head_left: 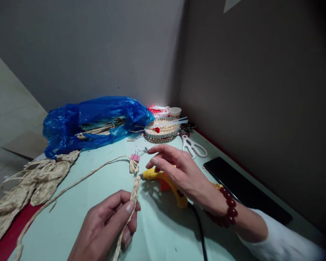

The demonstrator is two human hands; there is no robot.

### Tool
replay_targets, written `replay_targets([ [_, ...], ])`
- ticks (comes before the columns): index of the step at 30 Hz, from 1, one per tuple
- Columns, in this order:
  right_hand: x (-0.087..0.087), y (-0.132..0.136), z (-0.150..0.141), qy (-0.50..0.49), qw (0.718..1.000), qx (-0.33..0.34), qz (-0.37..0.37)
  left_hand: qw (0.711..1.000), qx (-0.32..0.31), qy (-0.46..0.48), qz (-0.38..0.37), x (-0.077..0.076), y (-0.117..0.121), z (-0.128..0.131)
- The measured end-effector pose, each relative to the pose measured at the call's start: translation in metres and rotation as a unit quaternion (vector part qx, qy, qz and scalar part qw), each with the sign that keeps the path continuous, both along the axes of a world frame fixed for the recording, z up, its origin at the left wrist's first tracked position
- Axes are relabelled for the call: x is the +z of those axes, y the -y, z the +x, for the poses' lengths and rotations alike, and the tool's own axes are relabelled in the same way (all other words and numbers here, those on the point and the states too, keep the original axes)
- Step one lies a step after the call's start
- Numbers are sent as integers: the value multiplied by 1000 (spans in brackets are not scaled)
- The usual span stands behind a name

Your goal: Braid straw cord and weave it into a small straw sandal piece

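Observation:
My left hand [108,221] pinches a flat braided straw strip [135,188] between thumb and fingers, its end pointing up and away from me. Over a yellow hot glue gun [179,195] stretches my right hand [176,166], fingers extended and a little apart, with nothing visible in them. The glue gun's nozzle is beside the strip's end. A pink binder clip [135,157] with wire handles sits just left of my right fingertips, at a folded end of straw cord [97,168]. The hand hides part of the gun.
A blue plastic bag [97,105] with straw lies at the back left, braided straw pieces [47,177] at the left. Behind are a woven basket [163,135] with glue sticks [176,122] and a paper cup [175,112]. White-handled scissors [194,146] and a black phone [244,188] lie right.

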State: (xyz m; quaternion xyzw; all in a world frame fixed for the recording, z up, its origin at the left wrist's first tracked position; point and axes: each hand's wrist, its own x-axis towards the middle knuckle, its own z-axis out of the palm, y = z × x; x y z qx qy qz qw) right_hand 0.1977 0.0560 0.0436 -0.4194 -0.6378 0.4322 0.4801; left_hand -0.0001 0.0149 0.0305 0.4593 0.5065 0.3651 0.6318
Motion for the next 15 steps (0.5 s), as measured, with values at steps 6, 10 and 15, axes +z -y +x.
replay_targets([
  [6, -8, -4, -3, -54, 998, 27, -35, 981, 28, 169, -94, 2, 2, 4],
  [10, -13, 1, -7, -49, 998, 33, -36, 985, 17, 151, -82, 1, 1, 3],
  [15, -12, 6, -10, -35, 996, 62, -49, 999, 39, -6, -4, -4, 2, 3],
])
